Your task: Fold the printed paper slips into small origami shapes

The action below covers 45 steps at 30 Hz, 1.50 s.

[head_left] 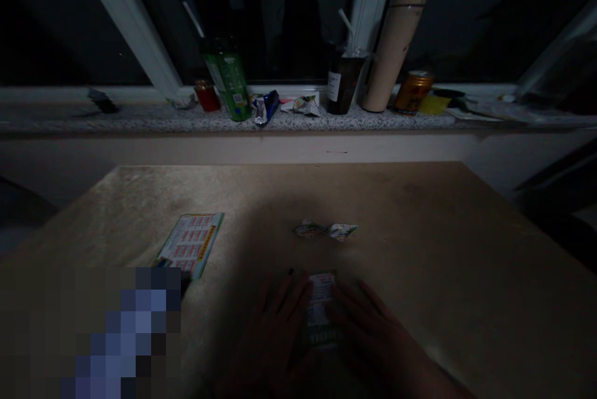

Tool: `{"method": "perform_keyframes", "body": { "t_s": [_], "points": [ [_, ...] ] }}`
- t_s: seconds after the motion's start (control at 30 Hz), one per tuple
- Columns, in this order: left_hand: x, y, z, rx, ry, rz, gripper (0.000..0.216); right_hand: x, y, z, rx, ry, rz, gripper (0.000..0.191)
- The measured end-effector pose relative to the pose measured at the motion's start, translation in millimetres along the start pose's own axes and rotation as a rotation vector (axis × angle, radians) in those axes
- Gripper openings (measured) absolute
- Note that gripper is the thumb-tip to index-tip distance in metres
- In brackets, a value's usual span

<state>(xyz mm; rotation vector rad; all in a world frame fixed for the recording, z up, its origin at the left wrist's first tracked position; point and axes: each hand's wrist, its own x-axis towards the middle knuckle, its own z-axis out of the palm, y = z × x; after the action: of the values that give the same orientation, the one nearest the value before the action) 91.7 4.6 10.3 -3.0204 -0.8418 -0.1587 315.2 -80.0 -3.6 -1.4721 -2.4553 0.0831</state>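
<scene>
A small printed paper [321, 309] lies on the brown table [420, 231] close to the near edge, partly folded. My left hand [275, 330] rests flat on its left side with fingers stretched out. My right hand [373, 330] presses flat on its right side, fingers also extended. A folded, bow-shaped paper piece [325, 230] sits a little farther back on the table. The light is dim and the hands lie in shadow.
A printed flyer [191, 243] lies at the left of the table. On the stone windowsill [140, 118] stand a green bottle [228, 82], a red cup [206, 96], a dark drink with straw [342, 82], a tall beige cup [396, 45], an orange can [413, 92] and wrappers [265, 107].
</scene>
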Motion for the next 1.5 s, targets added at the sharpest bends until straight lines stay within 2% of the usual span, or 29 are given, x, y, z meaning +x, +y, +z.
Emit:
{"method": "perform_keyframes", "body": {
  "t_s": [0.07,0.2,0.4,0.93,1.03,1.17,1.33,1.5],
  "points": [
    [0.2,-1.4,0.3,-0.015,-0.026,0.01,0.075,0.9,-0.1,1.3,0.006,-0.013,0.012,0.06],
    [0.7,-1.1,2.0,-0.026,0.001,0.025,0.066,2.3,-0.5,1.8,-0.008,-0.001,0.031,0.06],
    [1.7,-0.2,4.8,-0.084,-0.01,0.13,0.055,3.1,-0.4,1.5,-0.019,-0.008,0.03,0.06],
    [4.0,-1.6,11.0,-0.218,-0.009,0.091,0.048,4.1,0.6,7.8,-0.181,0.022,-0.023,0.051],
    [2.9,-1.4,6.1,-0.23,-0.065,0.093,0.051,2.8,1.3,9.6,-0.18,0.031,-0.021,0.047],
    [-5.3,0.1,1.9,-0.243,-0.116,0.113,0.066,2.7,0.4,8.0,-0.157,0.024,-0.013,0.044],
    [-17.8,4.7,7.3,-0.163,-0.078,0.109,0.081,4.1,-0.6,0.4,-0.142,-0.022,-0.014,0.045],
    [-18.6,2.8,4.9,-0.105,-0.066,0.108,0.084,4.0,2.1,-5.4,-0.078,-0.056,-0.012,0.046]
  ]
}}
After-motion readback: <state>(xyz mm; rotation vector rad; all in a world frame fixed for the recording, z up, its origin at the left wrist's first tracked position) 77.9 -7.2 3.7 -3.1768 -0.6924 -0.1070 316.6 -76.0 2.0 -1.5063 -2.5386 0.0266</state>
